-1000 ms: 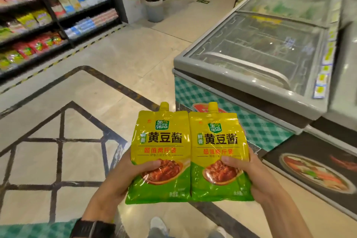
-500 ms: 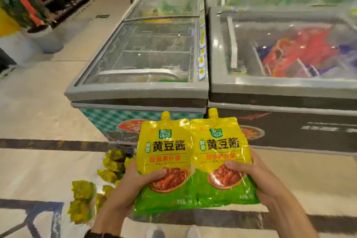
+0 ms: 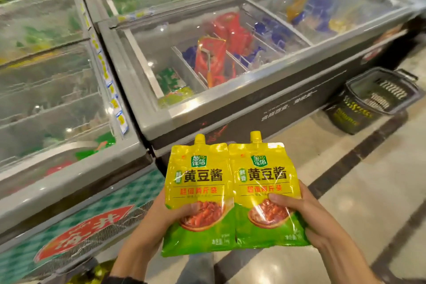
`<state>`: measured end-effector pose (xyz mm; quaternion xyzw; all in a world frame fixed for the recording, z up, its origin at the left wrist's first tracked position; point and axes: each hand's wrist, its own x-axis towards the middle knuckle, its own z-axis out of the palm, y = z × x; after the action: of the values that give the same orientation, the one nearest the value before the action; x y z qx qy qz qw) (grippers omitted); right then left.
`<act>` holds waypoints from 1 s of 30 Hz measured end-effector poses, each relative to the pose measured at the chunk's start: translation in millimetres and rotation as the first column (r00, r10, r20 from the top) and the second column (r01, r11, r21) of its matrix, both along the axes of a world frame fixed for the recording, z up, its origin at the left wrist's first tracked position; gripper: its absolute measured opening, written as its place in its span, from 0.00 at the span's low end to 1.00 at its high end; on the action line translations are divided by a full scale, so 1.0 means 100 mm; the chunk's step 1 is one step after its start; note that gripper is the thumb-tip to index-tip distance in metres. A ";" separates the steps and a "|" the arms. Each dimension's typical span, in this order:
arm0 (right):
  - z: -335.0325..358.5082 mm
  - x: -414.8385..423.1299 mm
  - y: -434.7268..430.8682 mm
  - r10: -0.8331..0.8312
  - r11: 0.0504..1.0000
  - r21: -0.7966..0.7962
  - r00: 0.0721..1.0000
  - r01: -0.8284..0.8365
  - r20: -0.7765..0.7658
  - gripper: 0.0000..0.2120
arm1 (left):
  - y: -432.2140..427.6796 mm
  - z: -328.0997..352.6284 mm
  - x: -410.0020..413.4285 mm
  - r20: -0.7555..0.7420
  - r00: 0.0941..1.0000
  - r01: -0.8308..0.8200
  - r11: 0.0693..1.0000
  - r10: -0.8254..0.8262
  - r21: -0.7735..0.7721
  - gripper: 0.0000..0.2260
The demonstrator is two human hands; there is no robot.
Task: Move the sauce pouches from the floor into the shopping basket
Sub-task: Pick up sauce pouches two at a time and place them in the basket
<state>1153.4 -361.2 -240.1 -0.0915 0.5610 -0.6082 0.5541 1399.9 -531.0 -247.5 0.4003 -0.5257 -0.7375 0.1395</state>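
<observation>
A single wide-angle view looks from the person's head, tilted forward and down. The left hand (image 3: 149, 233) and right hand (image 3: 322, 221), gripping the sauce pouches (image 3: 198, 191), sit nearest. Chest freezers (image 3: 156, 120) fill the left and far side, and the shopping basket (image 3: 350, 115) is far right.
</observation>
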 end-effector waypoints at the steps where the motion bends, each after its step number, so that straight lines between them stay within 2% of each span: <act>1: 0.01 -0.07 -0.03 -0.042 0.999 0.005 0.999 0.042 0.002 0.29 | -0.13 -0.03 -0.14 -0.010 0.999 0.044 0.999 -0.044 0.006 0.47; 6: 0.02 -0.41 -0.22 -0.233 0.972 0.036 0.972 0.233 0.005 0.30 | -0.78 -0.11 -0.91 0.001 0.971 0.241 0.970 -0.241 0.035 0.45; 9: 0.06 -0.57 -0.35 -0.345 0.938 0.025 0.938 0.345 0.009 0.34 | -1.12 -0.07 -1.37 -0.006 0.936 0.352 0.935 -0.352 0.049 0.46; 13: 0.04 -0.79 -0.41 -0.451 0.893 0.012 0.893 0.451 -0.001 0.31 | -1.36 -0.03 -1.95 0.005 0.882 0.470 0.882 -0.470 0.029 0.48; 18: -0.02 -1.18 -0.28 -0.572 0.820 0.001 0.820 0.572 -0.009 0.36 | -1.38 -0.01 -2.73 -0.043 0.802 0.597 0.802 -0.596 0.034 0.49; 21: -0.10 -1.49 -0.14 -0.626 0.779 0.018 0.780 0.626 -0.021 0.46 | -1.30 -0.11 -3.24 -0.039 0.766 0.643 0.765 -0.642 0.028 0.43; 23: -0.17 -1.75 -0.03 -0.661 0.750 0.027 0.750 0.661 -0.019 0.51 | -1.25 -0.18 -3.59 -0.003 0.757 0.654 0.756 -0.654 0.017 0.46; 25: -0.21 -2.07 0.09 -0.676 0.736 0.045 0.737 0.675 -0.003 0.51 | -1.16 -0.22 -3.95 0.018 0.738 0.674 0.737 -0.675 0.051 0.47; 27: -0.24 -2.38 0.22 -0.676 0.735 0.065 0.737 0.674 -0.006 0.52 | -1.07 -0.24 -4.29 0.032 0.704 0.706 0.704 -0.709 0.075 0.42; 28: -0.24 -2.54 0.28 -0.674 0.737 0.065 0.739 0.673 -0.005 0.51 | -1.02 -0.25 -4.46 0.049 0.695 0.714 0.697 -0.717 0.064 0.40; 30: -0.21 -2.88 0.39 -0.674 0.737 0.062 0.739 0.673 -0.003 0.45 | -0.91 -0.22 -4.80 0.079 0.696 0.715 0.699 -0.714 0.025 0.44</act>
<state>865.8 -321.7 -261.1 0.1398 0.5683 -0.7514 0.3047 919.5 -622.3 -269.5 0.1945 -0.6478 -0.7148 -0.1777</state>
